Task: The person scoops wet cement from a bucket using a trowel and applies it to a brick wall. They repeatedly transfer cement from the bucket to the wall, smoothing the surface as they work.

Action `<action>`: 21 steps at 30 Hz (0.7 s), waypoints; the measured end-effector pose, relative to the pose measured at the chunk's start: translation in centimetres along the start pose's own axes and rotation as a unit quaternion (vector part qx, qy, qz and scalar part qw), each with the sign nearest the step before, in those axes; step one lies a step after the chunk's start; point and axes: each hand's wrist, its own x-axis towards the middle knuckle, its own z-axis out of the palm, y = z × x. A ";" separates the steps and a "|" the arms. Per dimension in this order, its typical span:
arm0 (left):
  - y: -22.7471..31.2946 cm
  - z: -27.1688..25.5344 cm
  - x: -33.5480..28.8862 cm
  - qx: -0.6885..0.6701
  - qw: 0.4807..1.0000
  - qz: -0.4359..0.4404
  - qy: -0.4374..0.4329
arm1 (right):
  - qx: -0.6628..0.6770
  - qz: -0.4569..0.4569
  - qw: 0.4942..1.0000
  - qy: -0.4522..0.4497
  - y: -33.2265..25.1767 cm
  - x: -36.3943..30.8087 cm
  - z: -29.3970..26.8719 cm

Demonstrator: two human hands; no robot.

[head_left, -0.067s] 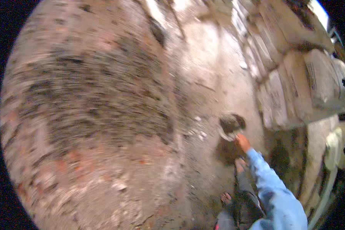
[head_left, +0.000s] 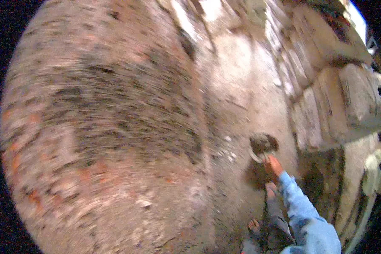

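Note:
My right hand (head_left: 274,165), at the end of a blue sleeve, is closed on the near edge of a round bowl-like vessel (head_left: 264,144). The vessel has a pale rim and a dark inside; motion blur hides whether the dark part is contents or shadow. It is held above the dirt floor, over a dark shadow and just beyond my foot. My left hand is out of the picture.
A blurred heap of dark, gravelly material (head_left: 127,106) spreads across reddish rubble on the left. Small white fragments (head_left: 228,154) lie left of the vessel. Stacked large sacks (head_left: 321,110) stand at the right, and my bare feet (head_left: 271,189) are on the dirt ground (head_left: 233,190).
The whole view has swung, so the ground, heap and sacks sit a little farther right and lower. My right hand keeps its grip on the bowl-like vessel.

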 end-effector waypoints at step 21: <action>-19.3 -0.2 4.7 -0.189 0.980 0.034 0.055 | 0.392 -0.317 0.721 0.475 -57.5 10.2 -15.6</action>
